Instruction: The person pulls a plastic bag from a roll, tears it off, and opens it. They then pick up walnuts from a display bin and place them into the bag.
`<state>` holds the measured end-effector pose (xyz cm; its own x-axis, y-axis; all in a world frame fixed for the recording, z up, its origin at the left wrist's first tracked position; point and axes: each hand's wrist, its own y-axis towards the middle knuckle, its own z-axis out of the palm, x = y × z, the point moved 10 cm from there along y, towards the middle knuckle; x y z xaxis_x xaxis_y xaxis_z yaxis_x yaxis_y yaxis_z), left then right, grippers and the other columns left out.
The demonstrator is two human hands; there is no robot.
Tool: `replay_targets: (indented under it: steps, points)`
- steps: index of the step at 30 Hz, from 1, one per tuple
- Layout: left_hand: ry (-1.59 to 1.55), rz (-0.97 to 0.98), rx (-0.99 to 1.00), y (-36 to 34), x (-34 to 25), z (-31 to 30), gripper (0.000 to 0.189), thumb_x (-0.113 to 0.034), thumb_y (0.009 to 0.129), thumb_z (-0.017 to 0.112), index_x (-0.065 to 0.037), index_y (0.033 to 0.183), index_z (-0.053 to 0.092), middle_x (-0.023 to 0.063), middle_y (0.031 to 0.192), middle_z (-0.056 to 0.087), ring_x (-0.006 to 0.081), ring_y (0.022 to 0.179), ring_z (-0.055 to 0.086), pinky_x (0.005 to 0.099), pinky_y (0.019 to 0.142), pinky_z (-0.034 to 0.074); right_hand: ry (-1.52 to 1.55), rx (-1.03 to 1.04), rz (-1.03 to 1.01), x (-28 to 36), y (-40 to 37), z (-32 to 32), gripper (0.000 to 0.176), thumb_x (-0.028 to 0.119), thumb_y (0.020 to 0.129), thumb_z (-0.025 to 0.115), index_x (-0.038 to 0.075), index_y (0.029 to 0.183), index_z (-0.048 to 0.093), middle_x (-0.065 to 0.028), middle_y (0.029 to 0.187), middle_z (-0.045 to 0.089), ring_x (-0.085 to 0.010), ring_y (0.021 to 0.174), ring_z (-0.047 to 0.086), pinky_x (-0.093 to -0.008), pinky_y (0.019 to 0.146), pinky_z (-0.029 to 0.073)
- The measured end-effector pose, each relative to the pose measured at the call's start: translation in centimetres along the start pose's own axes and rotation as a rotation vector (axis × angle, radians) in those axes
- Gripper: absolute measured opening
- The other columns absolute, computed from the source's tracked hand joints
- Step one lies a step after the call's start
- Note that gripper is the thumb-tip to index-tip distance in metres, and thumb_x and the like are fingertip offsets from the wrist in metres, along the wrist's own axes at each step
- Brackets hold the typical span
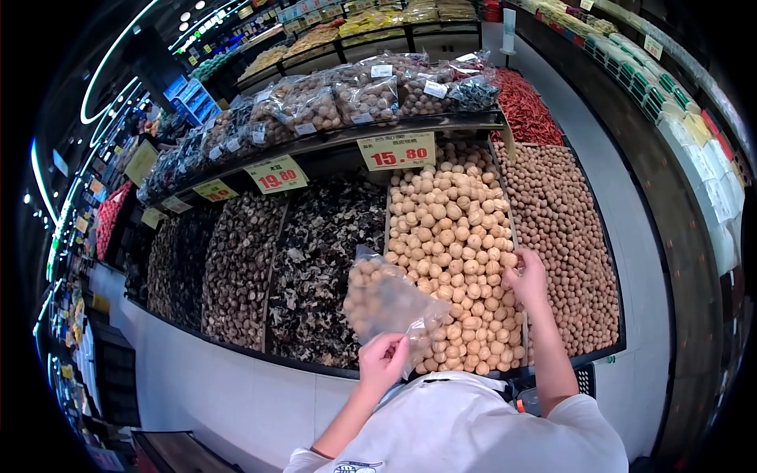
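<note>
My left hand (384,361) is closed on the gathered edge of a clear plastic bag (422,309). Several walnuts lie in the far end of the bag, which rests across the dried black fungus (327,236) and the walnut bin. At the right side of the heap of walnuts (453,229), my right hand (528,277) has its fingers curled and pinched around a walnut; the fingers partly hide it. The small brown round nuts or dried fruit (560,229) fill the compartment just right of that hand.
Bagged goods (367,98) line a shelf above the bins, with price signs (397,151) along its edge. Dried red chillies (527,106) lie at the back right, dried mushrooms (240,260) to the left. Dark bin edging (315,363) runs in front of my body.
</note>
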<state>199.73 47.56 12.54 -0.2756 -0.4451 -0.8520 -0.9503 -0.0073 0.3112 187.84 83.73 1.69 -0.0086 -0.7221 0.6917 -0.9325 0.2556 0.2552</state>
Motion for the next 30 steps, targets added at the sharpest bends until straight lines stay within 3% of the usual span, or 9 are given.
replay_targets:
  steps: [3,4,6,9,14,19,21,27,30]
  points:
    - [0.023,0.011,0.013,0.1,-0.2,-0.1,0.005,-0.004,0.09,0.072,0.001,0.089,0.071,0.0057,0.072,0.064,0.0086,0.058,0.058,0.0224,0.052,0.044,0.75,0.017,0.193,-1.7,-1.0,-0.4,0.026,0.01,0.092,0.064,0.0,0.116,0.057,-0.0076,0.1,0.063,-0.0164,0.081,0.067,-0.0268,0.073,0.054]
    - [0.04,0.016,0.015,0.1,-0.2,0.0,0.005,-0.004,0.09,0.072,0.001,0.089,0.071,0.0058,0.072,0.064,0.0091,0.058,0.058,0.0226,0.052,0.044,0.749,0.025,0.19,-0.8,-1.7,-1.2,0.026,0.01,0.092,0.064,0.0,0.116,0.057,-0.0076,0.1,0.063,-0.0164,0.081,0.067,-0.0268,0.073,0.054]
    - [0.055,0.016,0.015,0.1,-0.1,0.0,0.005,-0.004,0.09,0.072,0.001,0.089,0.071,0.0059,0.072,0.065,0.0096,0.058,0.058,0.0229,0.052,0.045,1.423,0.214,0.489,1.2,-5.1,0.7,0.024,0.012,0.096,0.056,0.001,0.118,0.055,-0.0086,0.101,0.063,-0.018,0.08,0.066,-0.0277,0.07,0.054]
    - [0.05,0.013,0.007,0.1,-0.1,0.1,0.005,-0.004,0.09,0.072,0.0,0.089,0.071,0.0056,0.072,0.065,0.0098,0.058,0.058,0.0231,0.052,0.045,1.638,0.426,0.709,4.8,-10.1,3.2,0.019,0.015,0.099,0.053,0.005,0.114,0.057,-0.0089,0.097,0.064,-0.0183,0.077,0.065,-0.0277,0.065,0.054]
    - [0.023,0.016,0.001,-0.2,0.0,0.2,0.005,-0.005,0.09,0.072,0.0,0.09,0.071,0.0055,0.072,0.065,0.0101,0.057,0.059,0.0236,0.052,0.045,1.334,0.68,1.056,7.2,-18.0,9.5,0.009,0.017,0.096,0.06,0.007,0.095,0.061,-0.0045,0.084,0.062,-0.0131,0.065,0.056,-0.0234,0.053,0.042]
    - [0.046,0.016,0.003,-0.6,-0.4,0.0,0.005,-0.005,0.09,0.072,0.0,0.09,0.071,0.0039,0.073,0.065,0.0074,0.059,0.058,0.0217,0.052,0.044,1.353,0.948,0.977,9.9,-19.8,16.0,0.013,0.02,0.098,0.058,0.007,0.1,0.06,-0.0064,0.09,0.063,-0.0155,0.069,0.06,-0.0261,0.057,0.046]
    - [0.04,0.031,-0.004,-0.5,-0.9,-0.1,0.005,-0.004,0.091,0.071,0.001,0.089,0.071,0.0021,0.073,0.065,0.0046,0.06,0.057,0.0195,0.053,0.043,1.428,0.856,0.991,12.1,-18.8,18.3,0.018,0.023,0.1,0.056,0.006,0.106,0.06,-0.0075,0.094,0.064,-0.0174,0.074,0.062,-0.0282,0.062,0.05]
    - [0.039,0.041,-0.036,-0.5,-1.5,-0.8,0.004,-0.003,0.089,0.071,0.0,0.093,0.072,0.0064,0.075,0.068,0.0112,0.06,0.063,0.0238,0.054,0.047,1.54,0.975,0.962,19.7,-15.3,15.7,0.032,0.03,0.105,0.051,0.004,0.123,0.055,-0.0108,0.108,0.067,-0.0216,0.087,0.068,-0.0336,0.078,0.057]
    - [0.02,0.061,-0.048,-0.4,-1.7,-0.8,0.005,-0.003,0.091,0.071,0.001,0.09,0.072,0.0024,0.073,0.065,0.0043,0.06,0.057,0.0195,0.052,0.042,1.408,0.971,0.785,18.4,-15.4,15.3,0.029,0.028,0.106,0.051,0.004,0.12,0.058,-0.0102,0.106,0.068,-0.0197,0.087,0.069,-0.0317,0.076,0.057]
